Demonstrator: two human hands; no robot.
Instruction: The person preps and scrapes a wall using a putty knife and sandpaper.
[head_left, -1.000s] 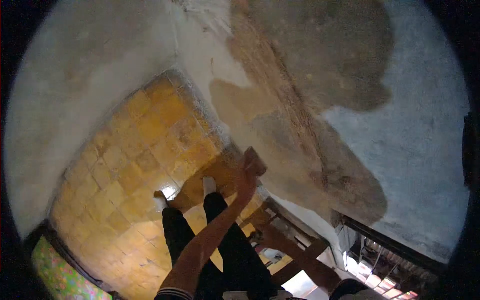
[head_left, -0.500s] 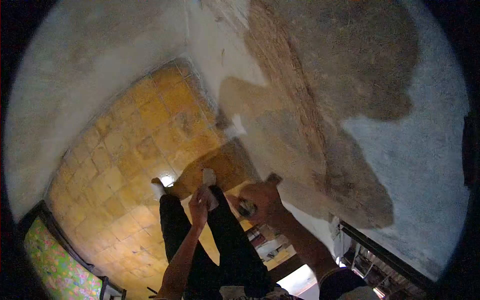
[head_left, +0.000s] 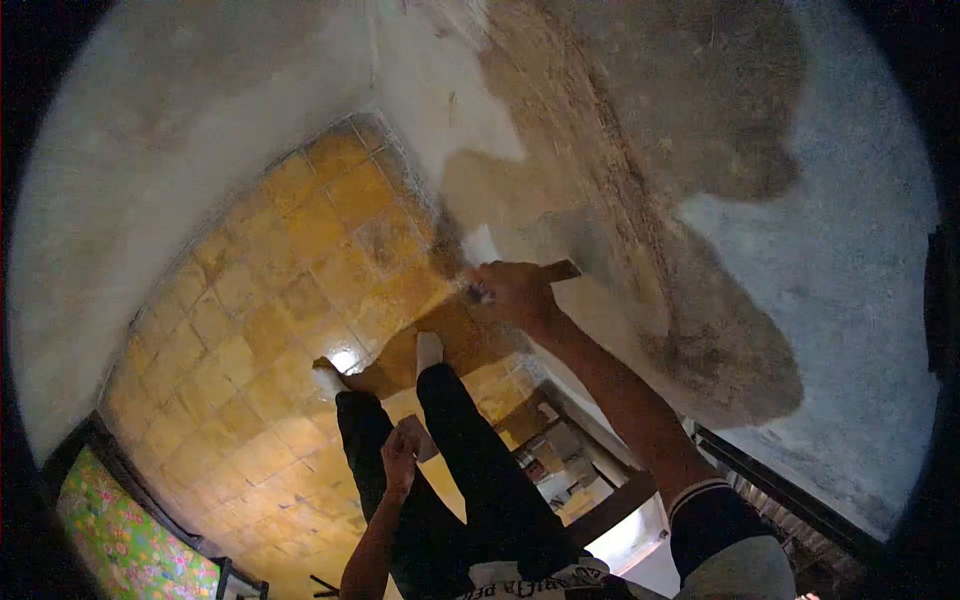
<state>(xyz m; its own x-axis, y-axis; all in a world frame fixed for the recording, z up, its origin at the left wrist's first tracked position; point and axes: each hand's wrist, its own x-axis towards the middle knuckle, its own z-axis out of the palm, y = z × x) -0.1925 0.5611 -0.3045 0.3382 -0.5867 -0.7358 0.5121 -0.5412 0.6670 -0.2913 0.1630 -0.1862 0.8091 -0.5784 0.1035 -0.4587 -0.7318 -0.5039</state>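
Note:
My right hand (head_left: 515, 295) is closed round a tool whose brown flat handle end (head_left: 563, 271) sticks out past the fist. Its working end is dark and blurred, close to the foot of the patchy wall (head_left: 560, 200), so I cannot make out its kind or whether it touches. My left hand (head_left: 402, 452) is closed on a thin, flat, pale brown square piece (head_left: 420, 438), held in front of my legs and well below the right hand.
Yellow floor tiles (head_left: 240, 330) spread below, meeting two walls in a corner. The right wall has large brown patches and bluish paint (head_left: 830, 290). At the lower left stands something covered in green floral cloth (head_left: 120, 530). Shelving with several items (head_left: 565, 465) is behind my legs.
My right hand has moved up and forward with the tool, towards the wall's base. My left hand has drawn back towards my body, still holding the flat piece.

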